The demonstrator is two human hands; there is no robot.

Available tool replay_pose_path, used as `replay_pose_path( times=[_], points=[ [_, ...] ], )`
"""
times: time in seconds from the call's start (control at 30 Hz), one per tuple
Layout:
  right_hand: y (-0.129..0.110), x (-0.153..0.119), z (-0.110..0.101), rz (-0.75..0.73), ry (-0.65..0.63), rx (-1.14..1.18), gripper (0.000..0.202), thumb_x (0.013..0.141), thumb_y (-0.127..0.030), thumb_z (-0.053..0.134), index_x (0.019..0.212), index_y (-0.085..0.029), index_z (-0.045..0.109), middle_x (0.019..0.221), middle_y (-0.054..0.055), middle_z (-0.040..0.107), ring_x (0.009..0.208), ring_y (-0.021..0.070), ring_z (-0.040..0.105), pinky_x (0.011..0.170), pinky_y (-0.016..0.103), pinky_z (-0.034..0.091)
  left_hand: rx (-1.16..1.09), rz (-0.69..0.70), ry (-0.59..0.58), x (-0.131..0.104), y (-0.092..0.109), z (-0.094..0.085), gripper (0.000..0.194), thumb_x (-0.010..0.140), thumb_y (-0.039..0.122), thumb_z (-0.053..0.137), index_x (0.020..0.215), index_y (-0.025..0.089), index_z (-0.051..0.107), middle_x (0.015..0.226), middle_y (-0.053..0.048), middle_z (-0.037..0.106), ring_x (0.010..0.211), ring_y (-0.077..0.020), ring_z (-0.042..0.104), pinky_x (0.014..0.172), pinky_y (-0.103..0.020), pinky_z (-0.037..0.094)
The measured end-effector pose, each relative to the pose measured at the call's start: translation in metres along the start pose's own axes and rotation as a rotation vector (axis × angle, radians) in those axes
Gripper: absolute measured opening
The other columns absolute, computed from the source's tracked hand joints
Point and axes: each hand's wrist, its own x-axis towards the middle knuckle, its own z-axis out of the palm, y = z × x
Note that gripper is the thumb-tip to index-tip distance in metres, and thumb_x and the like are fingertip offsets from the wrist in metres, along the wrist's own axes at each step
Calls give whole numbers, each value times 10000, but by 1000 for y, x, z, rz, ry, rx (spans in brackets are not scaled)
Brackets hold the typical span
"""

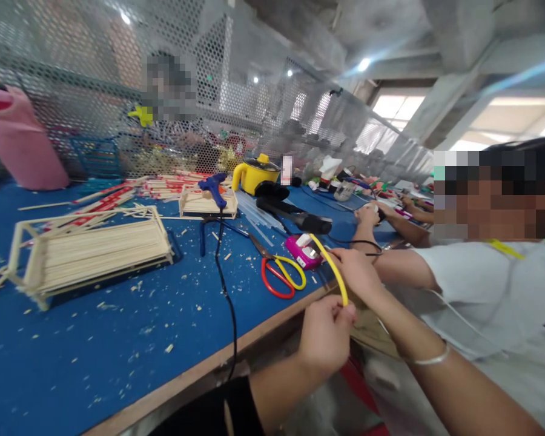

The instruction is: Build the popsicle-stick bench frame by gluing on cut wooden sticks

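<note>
I see the L hand [326,334], fingers nearly closed, pinching the lower end of a yellow strip [331,264] by the edge of the blue table [140,345]. R hand [360,277] half-curled, fingertips nr strip's mid; can't tell from here if gripping. Purple gadget [302,253] & scissors [267,257] close by.

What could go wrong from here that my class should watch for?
The blue glue gun has a black cord running over the table edge; snagging it could drag the gun. The red-and-yellow-handled scissors lie near that edge and might get knocked off. The yellow strip, held curved in the left hand, may kink.
</note>
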Motion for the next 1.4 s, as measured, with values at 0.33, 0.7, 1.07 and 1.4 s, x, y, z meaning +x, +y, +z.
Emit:
replay_pose_path(
  times=[0.33, 0.7, 1.07, 1.4],
  points=[
    [9, 17, 0, 25, -131, 391, 357, 823, -484, 491, 795, -187, 688, 626, 43, 688, 549, 168, 607, 482, 241, 405, 44, -2, -24, 2, -5, -10, 280, 866, 362, 481, 789, 145, 640, 761, -87, 702, 685, -188, 622, 667, -285, 479],
    [20, 32, -4, 123, -304, 676, 346, 821, -469, 513, 649, -170, 547, 524, 8, 597, 391, 71, 458, 369, 180, 302, 36, 8, -48, 3, -5, -10, 285, 866, 357, 477, 853, 144, 665, 805, -99, 719, 744, -217, 654, 692, -309, 493],
    [12, 31, 3, 141, -307, 729, 209, 783, -376, 556, 875, -194, 604, 627, 3, 633, 512, 115, 568, 420, 192, 413, 38, -24, -26, 1, -4, -8, 288, 850, 397, 512, 873, 168, 685, 826, -91, 727, 750, -227, 642, 735, -323, 487],
    [22, 15, 15, -10, -160, 685, 539, 724, -387, 680, 1220, -227, 543, 783, 8, 668, 566, 147, 603, 495, 247, 494, 51, -42, -29, -3, -5, -14, 307, 844, 403, 507, 854, 167, 701, 827, -85, 720, 771, -228, 625, 742, -311, 475]
  ],
)
